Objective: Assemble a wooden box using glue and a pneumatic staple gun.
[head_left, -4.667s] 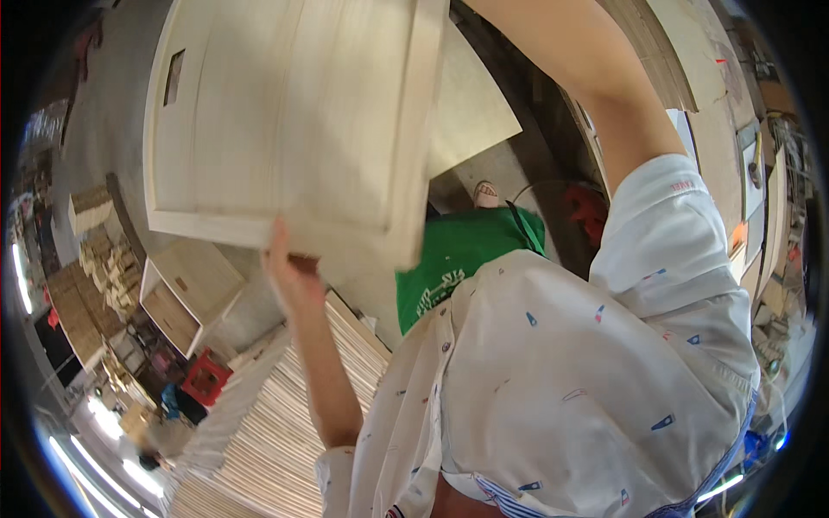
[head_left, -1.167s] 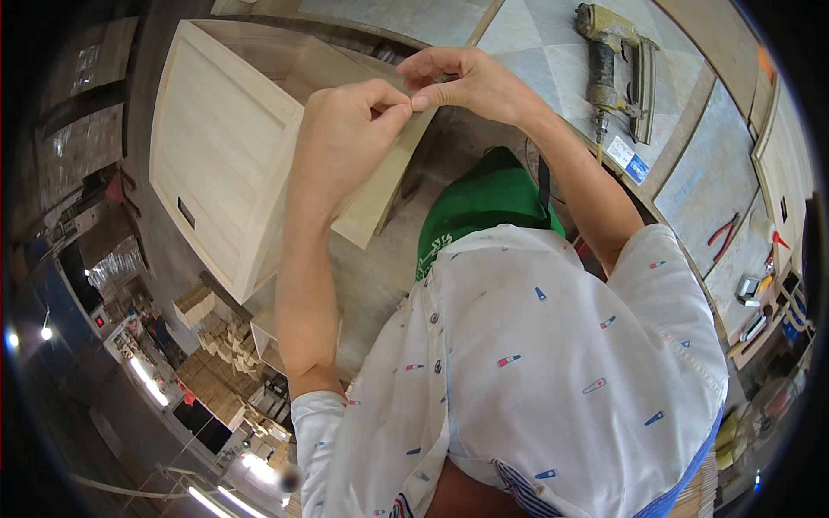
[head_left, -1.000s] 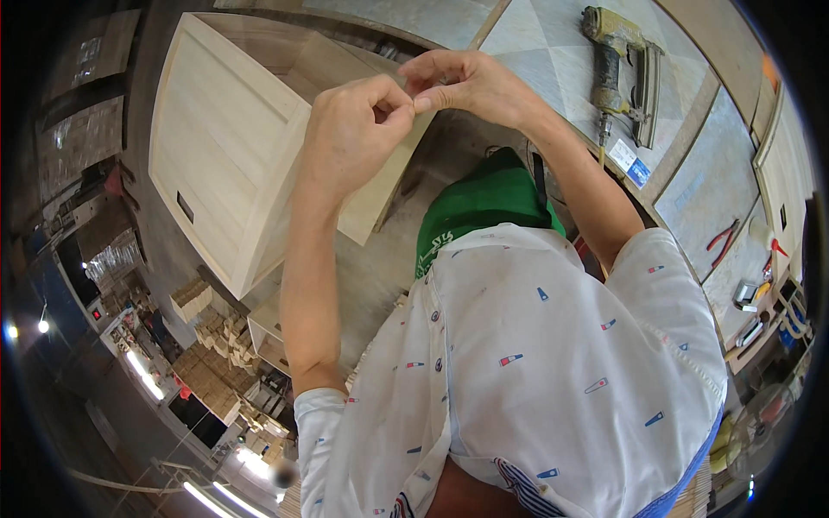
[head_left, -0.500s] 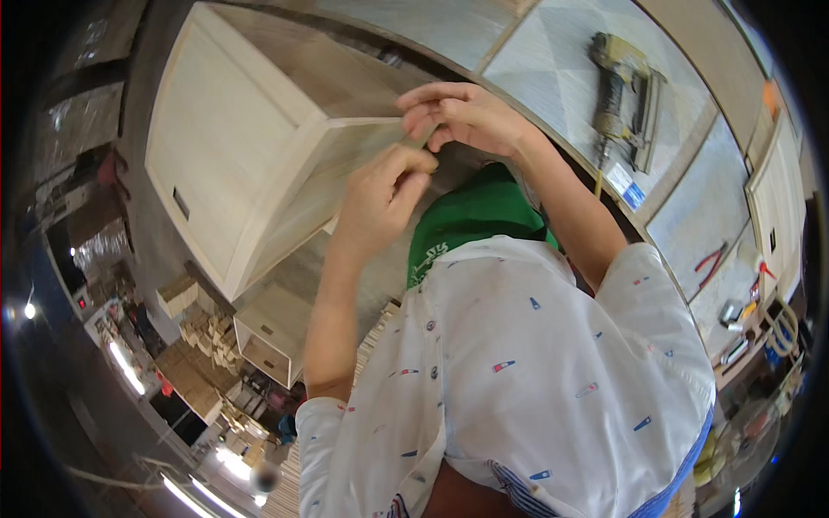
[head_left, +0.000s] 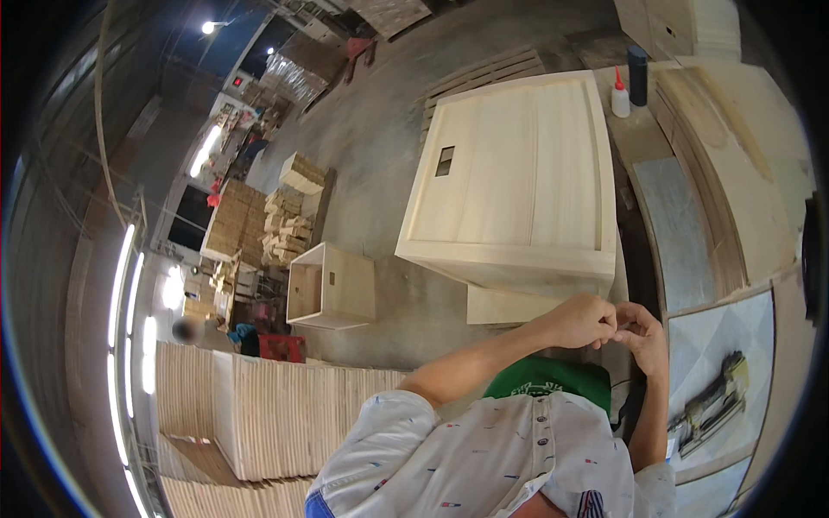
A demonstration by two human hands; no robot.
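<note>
My left hand and my right hand meet in front of my body, just off the near edge of a pale wooden cabinet. Fingertips of both are pinched together, close to touching. Anything between them is too small or hidden to make out. The cabinet has a framed panel with a small rectangular cutout. A nail gun lies on the workbench, to the right of my right hand. Below my hands, green cloth with a white print covers my front.
A white glue bottle with a red tip and a dark cylinder stand at the far end of the bench. A smaller open wooden box sits on the floor at left. Stacked wooden boards fill the lower left.
The view has swung round to the left, so the cabinet and bench now appear farther right and more floor shows. My hands remain together, with the right hand's fingers now more drawn in.
</note>
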